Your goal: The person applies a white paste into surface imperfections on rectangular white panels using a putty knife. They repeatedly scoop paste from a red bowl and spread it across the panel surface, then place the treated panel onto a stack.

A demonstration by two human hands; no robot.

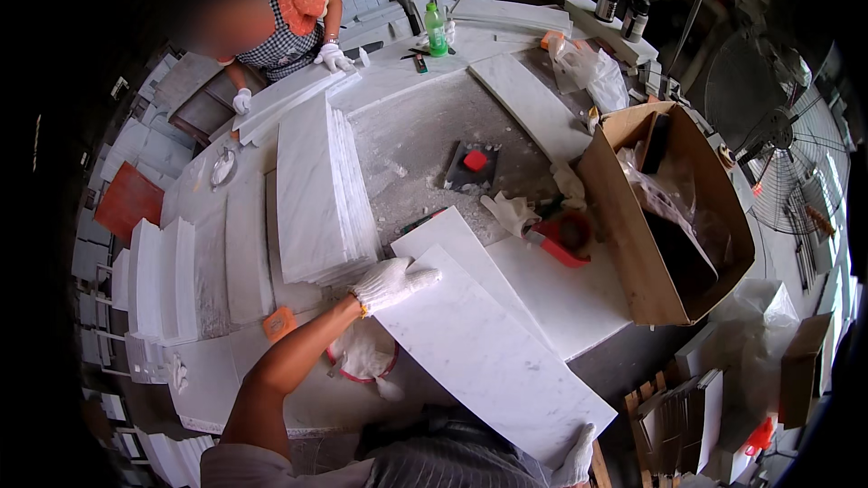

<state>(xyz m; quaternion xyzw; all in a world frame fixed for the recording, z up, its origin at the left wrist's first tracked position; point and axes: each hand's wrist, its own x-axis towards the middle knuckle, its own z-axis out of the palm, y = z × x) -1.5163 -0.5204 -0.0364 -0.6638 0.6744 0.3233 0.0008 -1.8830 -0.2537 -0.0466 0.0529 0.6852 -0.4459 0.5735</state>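
A long white marble slab (493, 352) with faint grey veins lies slantwise in front of me. My left hand (391, 286), in a white knitted glove, is closed on its far left corner, with the thumb across the top face. At the near right end, my right hand (576, 459), gloved alike, grips the opposite corner; some of its fingers are hidden. Partly under the held slab is another white slab (443, 233). Just beyond my left hand stands a thick stack of similar slabs (312, 190).
An open cardboard box (651, 294) stands at the right, near a fan (778, 131). A red tape roll (561, 239) and a red block (475, 160) lie mid-table. Beneath my left forearm sits a bowl of white material (363, 350). Across the table, a gloved co-worker's hand (333, 57) touches slabs near a green bottle (436, 32).
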